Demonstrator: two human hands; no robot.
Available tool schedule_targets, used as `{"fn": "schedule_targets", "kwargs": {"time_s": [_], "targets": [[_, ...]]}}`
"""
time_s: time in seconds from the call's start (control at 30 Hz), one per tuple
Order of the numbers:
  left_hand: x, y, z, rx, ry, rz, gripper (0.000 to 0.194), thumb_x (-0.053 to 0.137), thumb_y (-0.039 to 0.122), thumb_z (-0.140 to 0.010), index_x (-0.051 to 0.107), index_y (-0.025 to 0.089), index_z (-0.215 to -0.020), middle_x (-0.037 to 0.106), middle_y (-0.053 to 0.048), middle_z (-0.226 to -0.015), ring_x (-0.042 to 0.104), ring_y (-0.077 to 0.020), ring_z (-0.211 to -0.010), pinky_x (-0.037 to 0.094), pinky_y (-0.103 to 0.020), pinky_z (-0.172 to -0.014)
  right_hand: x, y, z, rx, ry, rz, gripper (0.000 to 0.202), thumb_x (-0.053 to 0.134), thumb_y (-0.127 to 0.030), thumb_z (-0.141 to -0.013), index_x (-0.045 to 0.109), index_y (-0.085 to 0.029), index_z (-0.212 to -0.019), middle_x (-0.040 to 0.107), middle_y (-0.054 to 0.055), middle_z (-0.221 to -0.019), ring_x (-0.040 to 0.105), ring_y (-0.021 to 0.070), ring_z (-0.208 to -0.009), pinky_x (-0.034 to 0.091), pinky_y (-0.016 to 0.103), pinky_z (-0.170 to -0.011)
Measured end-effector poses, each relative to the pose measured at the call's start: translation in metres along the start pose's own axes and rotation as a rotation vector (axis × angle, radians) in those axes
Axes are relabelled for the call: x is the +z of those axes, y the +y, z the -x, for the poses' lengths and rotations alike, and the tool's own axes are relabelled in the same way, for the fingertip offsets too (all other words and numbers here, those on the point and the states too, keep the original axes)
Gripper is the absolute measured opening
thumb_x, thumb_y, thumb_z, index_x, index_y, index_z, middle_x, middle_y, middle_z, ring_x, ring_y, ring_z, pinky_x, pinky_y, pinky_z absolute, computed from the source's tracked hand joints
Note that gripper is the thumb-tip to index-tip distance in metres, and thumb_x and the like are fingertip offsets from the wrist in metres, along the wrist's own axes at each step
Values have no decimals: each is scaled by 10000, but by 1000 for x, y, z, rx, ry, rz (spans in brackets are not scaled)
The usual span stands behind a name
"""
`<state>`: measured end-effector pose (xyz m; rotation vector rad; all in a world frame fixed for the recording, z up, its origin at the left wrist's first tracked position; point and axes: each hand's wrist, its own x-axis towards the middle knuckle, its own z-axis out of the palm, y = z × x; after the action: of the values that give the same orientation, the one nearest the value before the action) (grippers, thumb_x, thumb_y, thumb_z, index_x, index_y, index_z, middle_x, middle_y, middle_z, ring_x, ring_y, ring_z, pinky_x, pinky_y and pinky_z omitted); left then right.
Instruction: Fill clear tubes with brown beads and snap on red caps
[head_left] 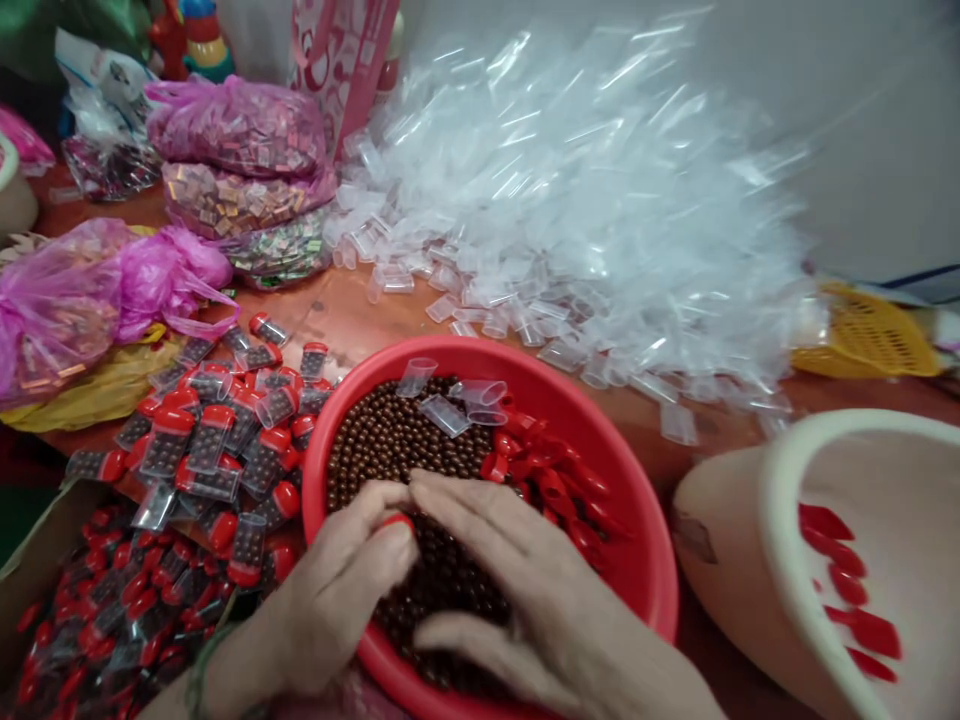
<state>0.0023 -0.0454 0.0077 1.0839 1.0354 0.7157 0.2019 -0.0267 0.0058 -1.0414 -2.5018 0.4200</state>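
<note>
My left hand [341, 575] is closed over the near left side of a red basin [654, 560], fingers and thumb pinched round a small container. Only its red cap [397, 521] shows; the rest is hidden. My right hand [525, 590] reaches over the basin with fingers straight and thumb apart, its fingertips meeting the left hand's. Dark brown round beads [405, 435] fill much of the basin. Several clear plastic tubes [446, 414] lie on the beads, and red caps [559, 480] are heaped at the right side.
Filled, red-capped tubes [210, 435] are piled left of the basin, with more in a box [22, 540] below. A large heap of clear tubes [585, 220] stands behind. At right are a cream bucket [780, 480] and yellow basket [862, 335]. Pink bags [240, 130] sit back left.
</note>
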Motion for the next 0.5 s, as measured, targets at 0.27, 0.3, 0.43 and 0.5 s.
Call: {"fn": "schedule_targets", "kwargs": {"time_s": [0.27, 0.3, 0.43, 0.5], "targets": [[-88, 1, 2, 378, 836, -1178, 372, 503, 388, -919, 604, 126, -1164, 670, -134, -1051, 630, -294, -1017, 483, -448, -945, 0, 69, -45, 496, -301, 270, 210, 448, -254, -974, 606, -152, -1068, 689, 127, -1080, 681, 248, -959, 528, 365, -819], [-94, -1, -2, 413, 871, -1256, 404, 532, 398, -904, 599, 107, -1176, 664, -161, -1078, 613, -321, -1064, 474, -474, -967, 3, 71, -52, 511, -324, 280, 201, 476, -275, -963, 609, -143, -1036, 698, 134, -1033, 690, 266, -913, 530, 370, -767], [-86, -6, -12, 559, 889, -1322, 528, 643, 362, -845, 523, 74, -1272, 596, -220, -1235, 517, -370, -1240, 413, -544, -1065, 10, 71, -68, 581, -425, 329, 207, 567, -262, -905, 585, -117, -1052, 711, 149, -955, 701, 294, -840, 499, 349, -658], [-66, -7, -15, 625, 806, -1233, 474, 644, 295, -854, 521, 82, -1258, 601, -203, -1239, 526, -339, -1245, 424, -521, -1076, 9, 73, -69, 578, -465, 332, 247, 583, -253, -893, 572, -130, -1107, 707, 135, -1013, 694, 276, -901, 491, 324, -682]]}}
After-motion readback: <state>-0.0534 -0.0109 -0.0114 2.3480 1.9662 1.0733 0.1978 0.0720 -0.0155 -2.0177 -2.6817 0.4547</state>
